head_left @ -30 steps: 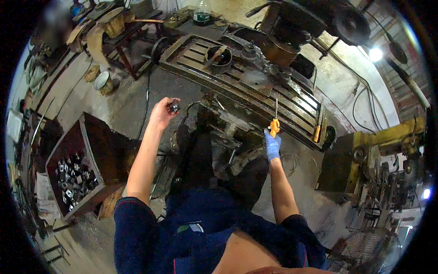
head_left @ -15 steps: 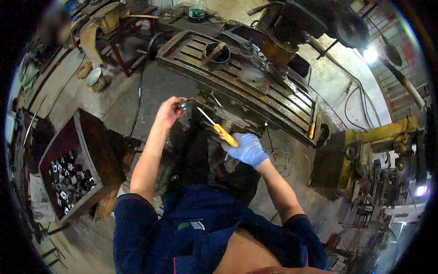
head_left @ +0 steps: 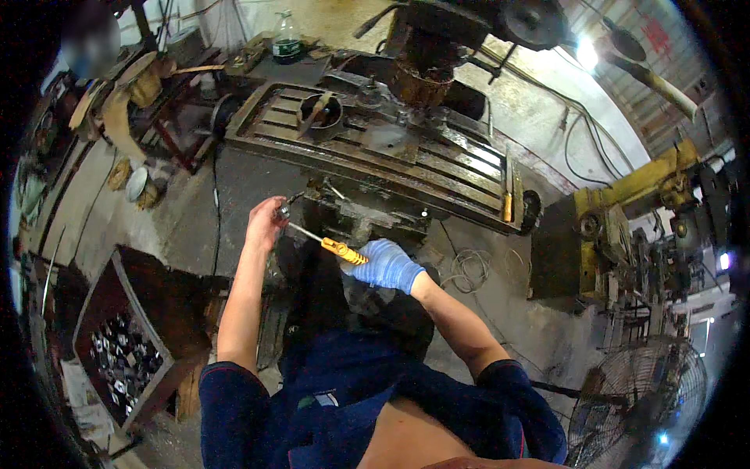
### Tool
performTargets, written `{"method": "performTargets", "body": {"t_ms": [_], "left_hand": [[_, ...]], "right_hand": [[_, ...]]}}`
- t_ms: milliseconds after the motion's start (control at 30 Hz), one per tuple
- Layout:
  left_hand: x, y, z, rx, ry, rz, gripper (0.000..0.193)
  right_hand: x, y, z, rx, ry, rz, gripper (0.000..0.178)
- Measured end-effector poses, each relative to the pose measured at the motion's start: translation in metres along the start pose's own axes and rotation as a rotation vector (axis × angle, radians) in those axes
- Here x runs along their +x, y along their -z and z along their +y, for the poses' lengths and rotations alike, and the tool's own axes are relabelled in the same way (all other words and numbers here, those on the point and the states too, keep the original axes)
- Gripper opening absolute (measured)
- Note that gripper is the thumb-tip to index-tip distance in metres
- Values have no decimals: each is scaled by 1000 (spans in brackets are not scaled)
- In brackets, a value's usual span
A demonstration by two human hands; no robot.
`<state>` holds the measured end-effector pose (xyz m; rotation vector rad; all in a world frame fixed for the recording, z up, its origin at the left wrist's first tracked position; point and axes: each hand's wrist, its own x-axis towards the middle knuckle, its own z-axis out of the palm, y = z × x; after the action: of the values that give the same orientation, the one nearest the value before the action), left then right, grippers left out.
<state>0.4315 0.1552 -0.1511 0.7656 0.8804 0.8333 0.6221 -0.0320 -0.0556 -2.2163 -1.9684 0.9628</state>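
Observation:
My bare left hand (head_left: pixel 266 220) pinches a small shiny metal part (head_left: pixel 283 212) between its fingers, in front of the machine. My right hand (head_left: pixel 384 264), in a blue glove, is wrapped round the yellow handle of a screwdriver (head_left: pixel 344 251). The metal shaft points up and left, its tip at or very close to the small part; whether they touch I cannot tell. The slotted machine table (head_left: pixel 367 168) lies beyond both hands. A dark pot (head_left: pixel 331 130) with a brush-like stick stands on it.
At the lower left, a wooden box (head_left: pixel 141 336) holds many small dark metal pieces. A second yellow-handled tool (head_left: pixel 508 208) lies at the table's right end. A yellow machine (head_left: pixel 594 227) stands at right, a fan (head_left: pixel 637 391) at lower right. Loose cable (head_left: pixel 469 270) coils on the floor.
The screwdriver has swung to a flatter angle, bringing its tip to the small part in my left hand. Both hands sit further left and lower in the picture, while the whole view has also shifted.

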Motion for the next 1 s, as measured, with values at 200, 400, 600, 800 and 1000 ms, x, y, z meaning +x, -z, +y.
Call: {"method": "performTargets", "body": {"t_ms": [200,400,600,800,1000], "left_hand": [[2,-18,8,283,-54,-25,12],[-9,-44,15,368,-157,-81,9],[-11,-65,27,394,-207,-156,13],[-1,-92,30,400,-250,-198,12],[32,-149,28,763,-399,-270,16]], "right_hand": [[-29,42,39,11,-168,282,59],[1,106,91,-181,-499,414,49],[45,135,100,-116,-502,454,46],[13,116,94,-101,-488,324,47],[-47,99,110,42,-392,285,54]]}}
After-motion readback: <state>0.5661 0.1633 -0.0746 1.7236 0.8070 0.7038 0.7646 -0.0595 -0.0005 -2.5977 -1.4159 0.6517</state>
